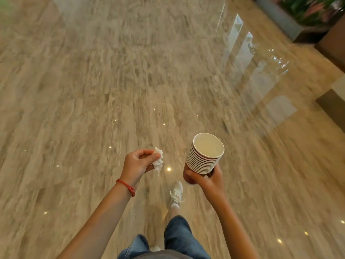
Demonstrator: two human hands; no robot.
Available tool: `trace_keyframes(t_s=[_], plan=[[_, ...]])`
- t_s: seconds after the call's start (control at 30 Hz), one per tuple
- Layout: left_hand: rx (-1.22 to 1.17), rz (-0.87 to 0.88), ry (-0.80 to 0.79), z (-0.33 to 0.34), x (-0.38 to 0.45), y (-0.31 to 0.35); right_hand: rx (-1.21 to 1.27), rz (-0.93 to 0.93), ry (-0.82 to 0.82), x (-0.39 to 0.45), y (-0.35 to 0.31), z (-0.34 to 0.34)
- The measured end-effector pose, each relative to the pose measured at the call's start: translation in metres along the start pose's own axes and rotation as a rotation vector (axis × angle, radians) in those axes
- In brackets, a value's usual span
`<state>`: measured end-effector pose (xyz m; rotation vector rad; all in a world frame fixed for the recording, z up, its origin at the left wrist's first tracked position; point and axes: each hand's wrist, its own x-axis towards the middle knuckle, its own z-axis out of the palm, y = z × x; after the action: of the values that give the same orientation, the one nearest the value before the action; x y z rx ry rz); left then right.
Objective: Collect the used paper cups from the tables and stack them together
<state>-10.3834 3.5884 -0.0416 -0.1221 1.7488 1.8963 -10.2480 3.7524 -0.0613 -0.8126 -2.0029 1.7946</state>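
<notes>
A stack of several nested paper cups (203, 156), white rims and a reddish lowest cup, tilts slightly left in the lower middle of the view. My right hand (209, 179) grips the stack from below, around the lowest cup. The top cup looks empty inside. To the left, my left hand (139, 163) pinches a crumpled white tissue (158, 161) between thumb and fingers. A red cord bracelet circles my left wrist. Both hands hang in the air above the floor, about a hand's width apart.
A glossy beige marble floor (112, 81) spreads all around, blurred by motion. A planter with greenery (306, 10) and dark furniture edges (332, 45) stand at the upper right. My jeans and a white sneaker (176, 193) show below the hands.
</notes>
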Motion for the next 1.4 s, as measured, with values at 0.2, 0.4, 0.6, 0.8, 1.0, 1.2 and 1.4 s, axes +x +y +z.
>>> trace_keyframes(t_s=[0.2, 0.4, 0.6, 0.8, 1.0, 1.2, 1.4], plan=[[-0.004, 0.023, 0.006, 0.059, 0.124, 0.053, 0.001, -0.028, -0.012, 0.156, -0.019, -0.008], [-0.014, 0.020, 0.007, 0.105, 0.226, 0.114, -0.014, -0.050, -0.032, 0.287, -0.064, -0.016], [-0.011, -0.005, 0.006, 0.139, 0.336, 0.150, -0.012, 0.005, -0.018, 0.397, -0.068, -0.006], [-0.012, -0.002, -0.051, 0.170, 0.466, 0.203, -0.013, 0.012, 0.046, 0.527, -0.076, 0.013], [0.032, -0.012, -0.118, 0.198, 0.590, 0.273, -0.014, -0.001, 0.090, 0.658, -0.112, 0.036], [0.042, -0.040, -0.144, 0.234, 0.681, 0.311, 0.015, 0.034, 0.157, 0.747, -0.127, 0.037], [0.062, -0.055, -0.174, 0.286, 0.766, 0.334, 0.028, 0.045, 0.195, 0.839, -0.129, 0.015]])
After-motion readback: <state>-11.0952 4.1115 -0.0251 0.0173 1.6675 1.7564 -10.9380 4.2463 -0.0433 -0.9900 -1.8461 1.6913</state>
